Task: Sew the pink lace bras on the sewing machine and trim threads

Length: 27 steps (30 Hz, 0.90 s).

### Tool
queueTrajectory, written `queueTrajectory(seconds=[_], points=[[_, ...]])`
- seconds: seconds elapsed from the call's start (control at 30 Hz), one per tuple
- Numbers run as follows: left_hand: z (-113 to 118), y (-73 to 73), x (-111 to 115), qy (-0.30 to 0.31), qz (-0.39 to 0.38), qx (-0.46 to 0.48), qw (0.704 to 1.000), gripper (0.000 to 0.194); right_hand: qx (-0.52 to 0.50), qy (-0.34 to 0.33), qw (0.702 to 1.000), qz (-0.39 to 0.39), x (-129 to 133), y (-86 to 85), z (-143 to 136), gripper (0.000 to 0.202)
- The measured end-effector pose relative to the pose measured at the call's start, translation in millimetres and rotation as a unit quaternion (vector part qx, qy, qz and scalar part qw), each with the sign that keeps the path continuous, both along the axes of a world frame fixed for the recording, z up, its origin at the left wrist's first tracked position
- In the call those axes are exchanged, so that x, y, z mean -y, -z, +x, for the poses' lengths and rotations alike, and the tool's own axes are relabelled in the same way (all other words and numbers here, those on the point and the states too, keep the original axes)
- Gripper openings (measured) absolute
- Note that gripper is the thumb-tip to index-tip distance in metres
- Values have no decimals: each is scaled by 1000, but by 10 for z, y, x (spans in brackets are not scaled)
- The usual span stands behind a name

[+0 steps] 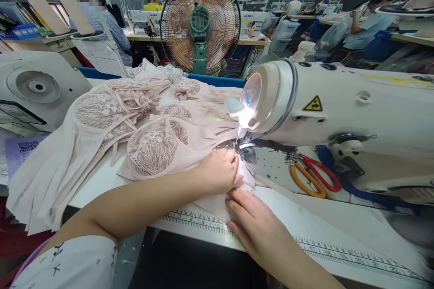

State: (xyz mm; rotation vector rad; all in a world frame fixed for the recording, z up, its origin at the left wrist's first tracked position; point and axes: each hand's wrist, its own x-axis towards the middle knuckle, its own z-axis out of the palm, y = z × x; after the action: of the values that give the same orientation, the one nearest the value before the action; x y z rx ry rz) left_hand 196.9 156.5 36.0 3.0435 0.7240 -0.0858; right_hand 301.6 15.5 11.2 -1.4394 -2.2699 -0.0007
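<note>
A beige lace bra (154,149) lies beside the sewing machine (339,104), its fabric running toward the lit needle area. Close in front of the presser foot (238,144), my left hand (219,170) is closed on the bra's pale fabric, knuckles up. Just below and to the right, my right hand (254,219) pinches the near edge of the same fabric, thumb underneath. The two hands almost touch. My fingers cover part of the cloth between them, and the left hand hides some of the stitching spot.
Scissors with red and orange handles (313,176) lie right of the needle. More lace bras (98,108) are heaped at left. A printed ruler (339,253) runs along the table's front edge. A large fan (200,22) stands behind; several people sit at machines beyond.
</note>
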Motion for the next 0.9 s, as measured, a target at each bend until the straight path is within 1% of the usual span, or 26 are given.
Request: queueTrajectory(seconds=[0.13,0.23,0.4,0.53,0.73,0.8,0.9], points=[[-36,3,9,-16,7,11,1000,49,11,-1,1000,5,16,8,-12,25],[-25,41,-36,-17,16,20,1000,50,6,-6,1000,-1,9,6,-23,23],[-14,159,-137,21,44,51,998,52,8,-6,1000,5,-3,-1,-24,24],[-43,213,-164,56,43,38,997,53,12,-5,1000,6,0,11,-24,24],[-67,214,-162,85,71,33,993,55,15,-4,1000,11,-7,23,-33,24],[-60,196,-183,81,67,33,994,55,14,-6,1000,9,-13,19,-35,24],[-47,154,-227,64,39,31,997,55,9,-4,1000,5,-40,13,-35,24]])
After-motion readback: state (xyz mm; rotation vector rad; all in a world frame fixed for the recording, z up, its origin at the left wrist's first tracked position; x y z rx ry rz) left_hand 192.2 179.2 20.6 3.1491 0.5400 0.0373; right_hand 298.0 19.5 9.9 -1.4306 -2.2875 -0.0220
